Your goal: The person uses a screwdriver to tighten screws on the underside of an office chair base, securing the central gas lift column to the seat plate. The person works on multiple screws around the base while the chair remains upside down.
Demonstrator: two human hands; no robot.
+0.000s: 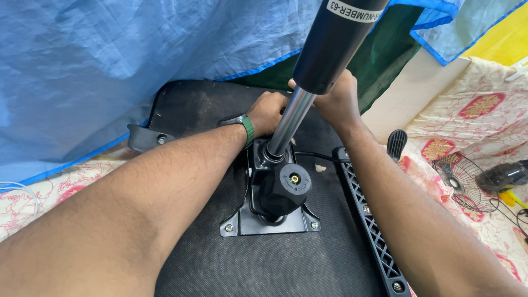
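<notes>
You are seating the gas cylinder (pixel 308 82) into the chair mechanism (pixel 275 190). Your left hand (pixel 268 113) and right hand (pixel 336 102) clench around its chrome shaft between them; next, press it down squarely.

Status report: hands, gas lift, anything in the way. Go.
Left hand and right hand behind the gas lift, grip hidden. Lift upright in mechanism plate on seat underside. Knob in front.

A polished chrome gas-lift piston (pixel 290 118) is gleaming beneath its matt black cylinder (pixel 335 41). A faceted black plastic knob (pixel 286 190) is shining softly on a painted steel plate (pixel 269 223), over rough black seat fabric (pixel 275 264).
</notes>
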